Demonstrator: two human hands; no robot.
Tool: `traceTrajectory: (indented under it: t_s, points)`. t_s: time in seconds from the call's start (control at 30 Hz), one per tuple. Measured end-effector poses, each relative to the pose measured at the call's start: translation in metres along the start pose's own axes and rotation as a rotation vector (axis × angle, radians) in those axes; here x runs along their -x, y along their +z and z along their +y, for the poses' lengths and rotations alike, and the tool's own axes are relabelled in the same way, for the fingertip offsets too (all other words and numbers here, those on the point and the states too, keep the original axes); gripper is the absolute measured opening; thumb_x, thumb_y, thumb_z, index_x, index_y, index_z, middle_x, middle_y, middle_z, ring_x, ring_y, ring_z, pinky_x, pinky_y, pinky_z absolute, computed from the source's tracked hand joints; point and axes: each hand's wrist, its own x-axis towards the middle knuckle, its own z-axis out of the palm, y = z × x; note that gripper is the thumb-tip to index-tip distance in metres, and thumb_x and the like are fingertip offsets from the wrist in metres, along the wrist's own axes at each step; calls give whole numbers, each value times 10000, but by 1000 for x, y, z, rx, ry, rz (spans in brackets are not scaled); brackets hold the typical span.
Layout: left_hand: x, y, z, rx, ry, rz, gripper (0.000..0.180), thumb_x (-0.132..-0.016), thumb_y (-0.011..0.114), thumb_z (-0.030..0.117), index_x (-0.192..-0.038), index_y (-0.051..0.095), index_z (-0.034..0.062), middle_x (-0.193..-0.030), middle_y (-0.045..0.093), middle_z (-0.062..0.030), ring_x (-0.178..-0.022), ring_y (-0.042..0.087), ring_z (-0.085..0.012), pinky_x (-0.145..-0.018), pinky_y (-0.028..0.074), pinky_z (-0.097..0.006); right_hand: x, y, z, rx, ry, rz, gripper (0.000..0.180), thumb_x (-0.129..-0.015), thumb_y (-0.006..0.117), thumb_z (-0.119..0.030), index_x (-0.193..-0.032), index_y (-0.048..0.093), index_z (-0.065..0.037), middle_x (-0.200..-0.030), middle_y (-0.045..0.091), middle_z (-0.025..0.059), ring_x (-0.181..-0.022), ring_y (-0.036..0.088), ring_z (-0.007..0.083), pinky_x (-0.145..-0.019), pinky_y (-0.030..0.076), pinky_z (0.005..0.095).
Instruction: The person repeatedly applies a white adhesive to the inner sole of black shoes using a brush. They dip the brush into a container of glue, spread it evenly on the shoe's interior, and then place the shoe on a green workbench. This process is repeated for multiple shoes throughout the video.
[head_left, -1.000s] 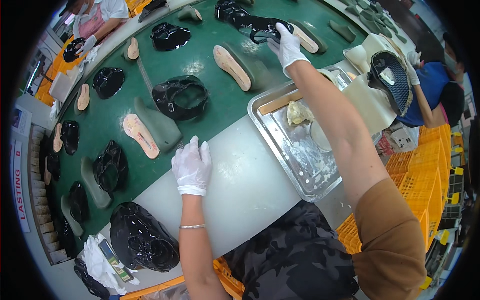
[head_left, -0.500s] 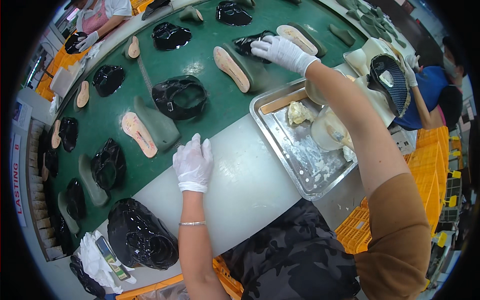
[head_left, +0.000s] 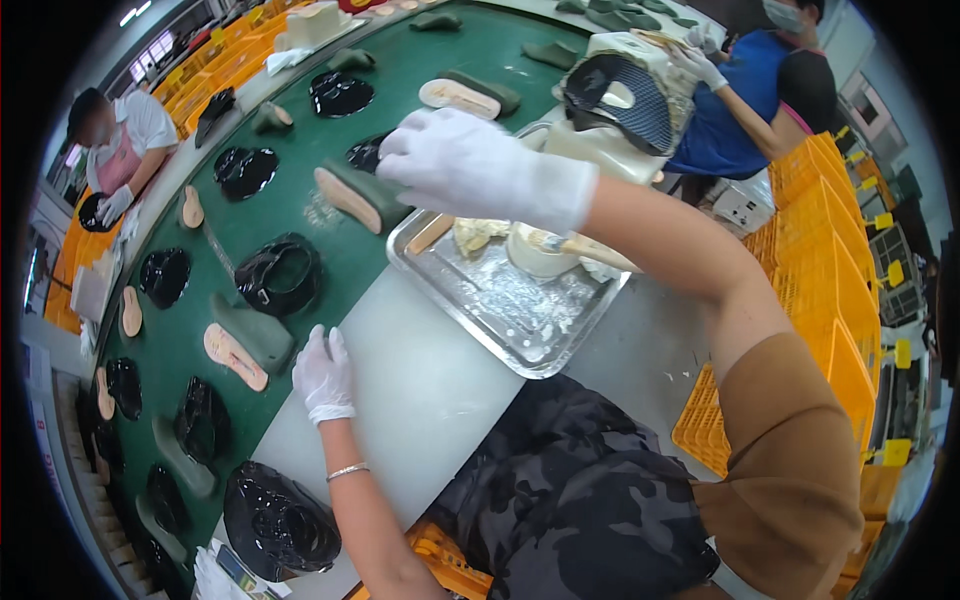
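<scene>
The right hand (head_left: pixel 480 165), in a white glove, is hovering palm down above the far corner of the metal tray (head_left: pixel 520 320), fingers loosely curled and gripping nothing that I can see. Just under its fingertips a black shoe upper (head_left: pixel 365 152) is lying on the green conveyor belt (head_left: pixel 300 215), right beside a tan insole (head_left: pixel 345 198) propped on its green holder. The left hand (head_left: pixel 322 373), also gloved, is resting flat and open on the white worktable (head_left: pixel 420 400), close to the belt's edge. Inside the tray a pale glue pot (head_left: pixel 535 255) is standing with a brush (head_left: pixel 585 250) leaning out of it. Another black upper (head_left: pixel 278 278) is sitting on the belt between the two hands.
</scene>
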Motion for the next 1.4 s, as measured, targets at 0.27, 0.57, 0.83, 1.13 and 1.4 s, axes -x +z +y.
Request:
traceTrajectory:
  t_s: [0.27,0.57,0.83,1.13,1.4]
  points:
    - [7,5,15,-8,254,203,326,-857,557,223,-1109,593,20,-921,631,-149,-873,568,-318,-790,447,-413,166,-77,78,312,489,-42,312,-747,685,-173,-1026,614,-52,-872,620,86,-817,588,231,-738,494,368]
    - [108,-37,68,1051,50,-55,356,-856,558,27,-1205,516,-29,-1037,610,-145,-982,577,-224,-860,464,-331,126,-109,-31,-1671,730,406,274,-890,586,-154,-1122,566,-10,-953,643,38,-828,618,99,-774,497,244]
    - [161,-117,148,1332,21,-70,616,-862,548,80,-1400,255,12,-1236,472,-137,-1011,571,-232,-799,509,-329,124,-81,-105,-2072,793,173,321,-879,597,-191,-1130,550,4,-929,644,67,-835,625,123,-783,504,263]
    - [160,-108,153,1423,-15,152,638,-769,634,-55,-1340,352,-9,-1245,451,-123,-1025,546,-181,-816,516,-303,128,-64,-124,-2136,792,45,379,-866,595,-157,-1186,493,18,-963,636,102,-838,630,154,-785,507,289]
    - [158,-100,138,1052,147,266,585,-724,750,68,-1243,484,12,-1203,463,-131,-989,564,-197,-801,528,-305,135,-51,-116,-2340,731,-116,677,-817,652,-286,-1330,352,38,-1150,575,121,-986,602,189,-908,455,325]
